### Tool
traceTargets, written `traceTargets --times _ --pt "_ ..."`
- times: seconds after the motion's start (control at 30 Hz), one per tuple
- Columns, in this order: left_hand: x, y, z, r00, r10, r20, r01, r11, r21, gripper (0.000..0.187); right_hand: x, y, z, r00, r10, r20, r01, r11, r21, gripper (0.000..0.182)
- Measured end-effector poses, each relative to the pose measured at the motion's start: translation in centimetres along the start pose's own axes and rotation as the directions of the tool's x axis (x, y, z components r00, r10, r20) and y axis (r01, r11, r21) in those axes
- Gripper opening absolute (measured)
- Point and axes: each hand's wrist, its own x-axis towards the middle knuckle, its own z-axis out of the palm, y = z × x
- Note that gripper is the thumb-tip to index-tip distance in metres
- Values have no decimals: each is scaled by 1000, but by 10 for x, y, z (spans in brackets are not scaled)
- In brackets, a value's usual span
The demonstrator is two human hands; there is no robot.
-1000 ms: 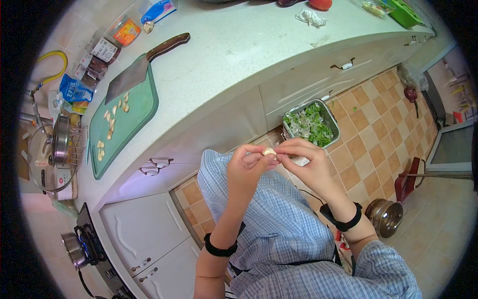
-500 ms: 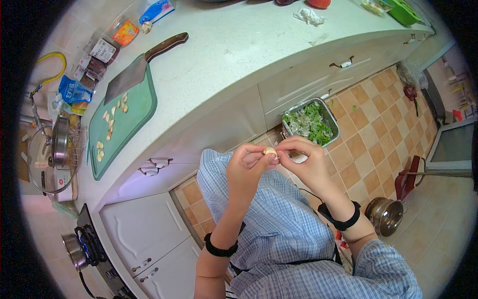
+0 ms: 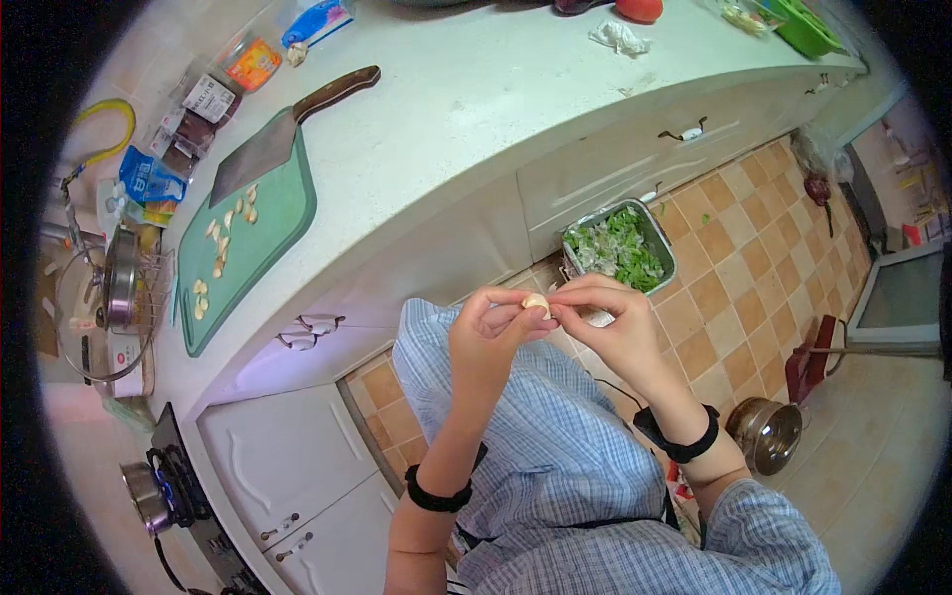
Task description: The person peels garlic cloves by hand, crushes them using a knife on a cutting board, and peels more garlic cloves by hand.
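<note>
Between my two hands is a pale garlic clove, held up in front of my body. My left hand pinches it from the left with thumb and fingers. My right hand is closed in a pinch at the clove's right side, its fingertips touching it. On the counter, a green cutting board carries several loose garlic cloves. A cleaver with a wooden handle lies across the far end of the board.
Below the counter stands a bin filled with green scraps. A pot sits on the floor to the right. Jars and packets line the wall, including an orange-labelled jar. A small pan stands by the stove. Crumpled tissue lies on the counter.
The fingers of my right hand have shifted slightly at the clove. My left hand keeps its pinch, and the view has moved a little.
</note>
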Motion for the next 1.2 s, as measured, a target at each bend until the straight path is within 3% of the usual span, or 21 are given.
traceTargets --times 0.43,0.7,0.83,0.97,1.2 --pt "3 1 -4 999 -36 -26 36 999 -14 17 2 -1 5 997 74 -2 -73 995 64 12" --pt "5 -3 -2 997 1 -71 1 1000 29 17 3 -3 9 993 113 -30 -114 992 -51 12" --pt "8 -7 -1 998 -9 -67 9 1000 -3 18 6 4 11 998 40 -54 -46 993 -113 13" --pt "10 -4 3 996 -25 -82 25 1000 1 17 6 11 11 993 53 -110 -57 998 -32 13" --pt "12 -12 8 994 -8 -108 14 999 49 15 3 9 5 993 37 -110 -52 989 -136 11"
